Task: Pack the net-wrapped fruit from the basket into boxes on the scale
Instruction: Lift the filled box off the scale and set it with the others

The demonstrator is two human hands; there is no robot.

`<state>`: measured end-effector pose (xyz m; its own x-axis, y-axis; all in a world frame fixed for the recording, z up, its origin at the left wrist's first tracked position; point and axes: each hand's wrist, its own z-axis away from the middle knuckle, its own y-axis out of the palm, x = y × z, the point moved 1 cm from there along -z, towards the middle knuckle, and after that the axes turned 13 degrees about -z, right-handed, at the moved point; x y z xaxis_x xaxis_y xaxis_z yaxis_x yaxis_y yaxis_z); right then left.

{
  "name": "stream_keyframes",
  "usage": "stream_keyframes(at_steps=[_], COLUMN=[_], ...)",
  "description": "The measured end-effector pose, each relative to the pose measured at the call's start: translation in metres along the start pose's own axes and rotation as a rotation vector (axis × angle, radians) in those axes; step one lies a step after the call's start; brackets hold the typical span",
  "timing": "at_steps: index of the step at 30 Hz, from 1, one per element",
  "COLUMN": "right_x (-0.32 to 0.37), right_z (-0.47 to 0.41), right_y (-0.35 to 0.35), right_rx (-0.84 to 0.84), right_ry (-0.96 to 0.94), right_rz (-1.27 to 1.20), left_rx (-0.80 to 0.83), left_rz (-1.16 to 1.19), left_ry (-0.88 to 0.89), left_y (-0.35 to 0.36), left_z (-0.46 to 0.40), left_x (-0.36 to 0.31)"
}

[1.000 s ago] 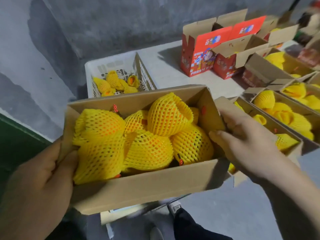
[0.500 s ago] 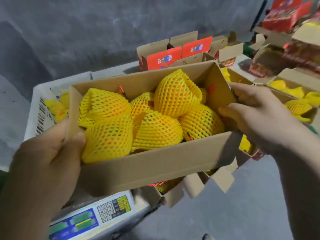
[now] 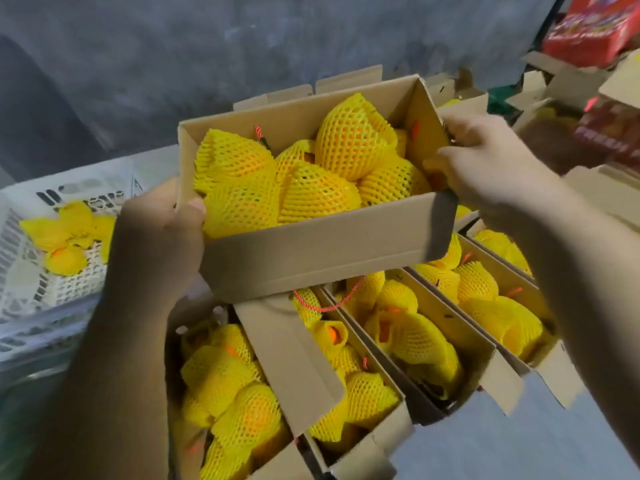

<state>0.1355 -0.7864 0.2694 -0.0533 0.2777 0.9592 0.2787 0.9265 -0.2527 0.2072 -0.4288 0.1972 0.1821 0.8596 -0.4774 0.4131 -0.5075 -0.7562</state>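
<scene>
**While held aloft, a filled box is gripped at both ends**

The cardboard box [image 3: 322, 244] of net-wrapped fruit [image 3: 349, 140] is clasped by the left hand [image 3: 159, 244] and right hand [image 3: 485, 168], fingers curled over its end walls, above packed boxes [image 3: 433, 317]. The white basket [image 3: 52, 285] is seen at left.

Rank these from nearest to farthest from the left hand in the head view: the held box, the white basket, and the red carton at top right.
1. Held box: gripped by the left hand at its end.
2. White basket: just left of it.
3. Red carton: far upper right.
</scene>
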Motion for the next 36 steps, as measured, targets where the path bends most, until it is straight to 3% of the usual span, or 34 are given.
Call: stream_keyframes(at_steps=[6, 10, 13, 18, 23, 29, 33, 36], right_x=[-0.082, -0.146, -0.184, -0.265, -0.275, -0.263, -0.248, -0.241], right_z=[-0.089, -0.139, -0.166, -0.174, -0.177, -0.148, -0.132, -0.130], right_y=[0.020, 0.029, 0.042, 0.058, 0.054, 0.044, 0.026, 0.004], right_rx=[-0.018, 0.032, 0.141, 0.220, 0.131, 0.384, 0.487, 0.448], right_ry=[0.059, 0.119, 0.123, 0.353, 0.458, 0.438, 0.269, 0.173], right_rz=[-0.047, -0.060, 0.005, 0.047, 0.053, 0.143, 0.387, 0.412], left_rx=[0.162, 0.181, 0.222, 0.374, 0.508, 0.596, 0.498, 0.436], left_rz=[0.001, 0.008, -0.025, -0.112, -0.216, -0.051, -0.205, -0.035], left_ry=[-0.066, -0.156, -0.286, -0.521, -0.474, -0.583, -0.367, -0.277], left_y=[0.081, 0.145, 0.189, 0.248, 0.261, 0.252, 0.235, 0.236], left_z=[-0.028, -0.033, -0.032, -0.009, -0.020, -0.005, 0.014, 0.028], left_x=[-0.018, -0.007, 0.001, 0.011, 0.012, -0.009, -0.061, -0.116])
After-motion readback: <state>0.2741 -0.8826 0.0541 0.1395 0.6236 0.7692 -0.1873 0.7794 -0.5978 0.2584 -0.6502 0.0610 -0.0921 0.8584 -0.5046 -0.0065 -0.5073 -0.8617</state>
